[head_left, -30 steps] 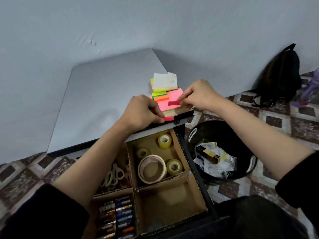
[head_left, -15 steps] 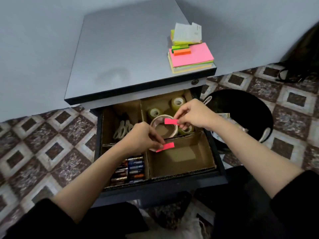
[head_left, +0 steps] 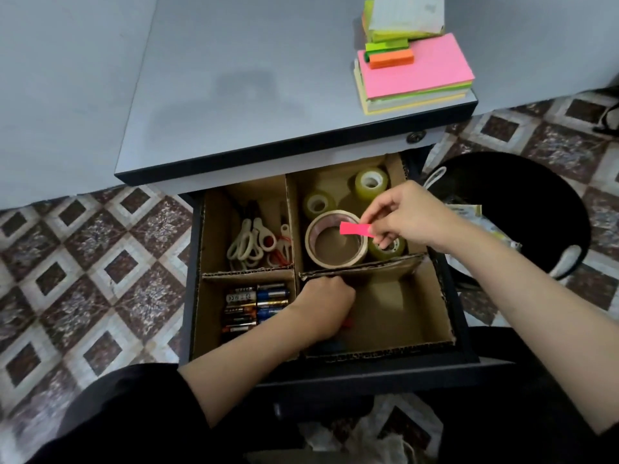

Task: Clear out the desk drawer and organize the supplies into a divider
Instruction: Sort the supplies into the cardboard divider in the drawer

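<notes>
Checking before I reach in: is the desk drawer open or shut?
Open. The drawer is pulled out from under the desk top, showing its cardboard divider with scissors, batteries and tape rolls.

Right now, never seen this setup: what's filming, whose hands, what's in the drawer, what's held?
No robot: a person's bare hands, filmed by one head-worn wide-angle camera looking down. The open dark drawer holds a brown cardboard divider: white-handled scissors far left, cylindrical batteries near left, tape rolls far right. The right hand pinches a pink paper strip above the tapes. The left hand reaches into the near right compartment; its grip is hidden. Coloured sticky-note pads sit on the grey desk top.
</notes>
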The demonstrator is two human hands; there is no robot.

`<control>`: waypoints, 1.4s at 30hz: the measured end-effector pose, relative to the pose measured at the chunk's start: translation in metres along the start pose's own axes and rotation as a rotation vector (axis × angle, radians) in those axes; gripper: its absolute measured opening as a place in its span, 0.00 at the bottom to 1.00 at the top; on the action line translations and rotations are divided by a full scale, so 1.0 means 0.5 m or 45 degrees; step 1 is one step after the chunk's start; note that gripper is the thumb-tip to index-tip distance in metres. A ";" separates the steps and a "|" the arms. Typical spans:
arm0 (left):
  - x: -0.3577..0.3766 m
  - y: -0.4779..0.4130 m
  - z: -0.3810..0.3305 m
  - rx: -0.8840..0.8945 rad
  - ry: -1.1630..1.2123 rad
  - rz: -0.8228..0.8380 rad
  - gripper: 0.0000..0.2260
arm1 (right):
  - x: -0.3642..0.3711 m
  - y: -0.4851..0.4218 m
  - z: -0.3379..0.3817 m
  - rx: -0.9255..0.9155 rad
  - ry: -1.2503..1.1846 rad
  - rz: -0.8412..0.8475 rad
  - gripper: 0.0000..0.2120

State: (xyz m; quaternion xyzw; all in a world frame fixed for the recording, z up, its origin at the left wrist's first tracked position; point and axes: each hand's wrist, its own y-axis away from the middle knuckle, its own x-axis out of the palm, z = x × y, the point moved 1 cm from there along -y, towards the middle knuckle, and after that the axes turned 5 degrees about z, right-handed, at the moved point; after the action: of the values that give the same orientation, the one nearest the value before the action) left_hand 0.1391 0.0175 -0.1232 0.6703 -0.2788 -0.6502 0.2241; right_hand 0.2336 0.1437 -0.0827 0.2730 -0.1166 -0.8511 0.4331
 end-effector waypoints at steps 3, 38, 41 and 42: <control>0.004 -0.004 0.002 0.007 -0.067 0.024 0.12 | 0.000 -0.002 -0.003 0.013 -0.005 0.014 0.10; -0.019 -0.029 0.018 0.273 0.170 0.516 0.18 | -0.010 -0.009 -0.011 0.030 -0.016 0.025 0.08; -0.015 -0.030 0.019 0.271 0.169 0.525 0.18 | -0.007 -0.010 -0.011 0.030 -0.011 0.031 0.08; -0.014 -0.029 0.019 0.269 0.170 0.532 0.18 | -0.006 -0.010 -0.011 0.030 -0.011 0.030 0.08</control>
State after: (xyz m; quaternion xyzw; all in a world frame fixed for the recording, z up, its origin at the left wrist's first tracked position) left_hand 0.1307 0.0338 -0.1280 0.6593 -0.4623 -0.5113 0.3002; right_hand 0.2348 0.1494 -0.0883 0.2730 -0.1314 -0.8457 0.4393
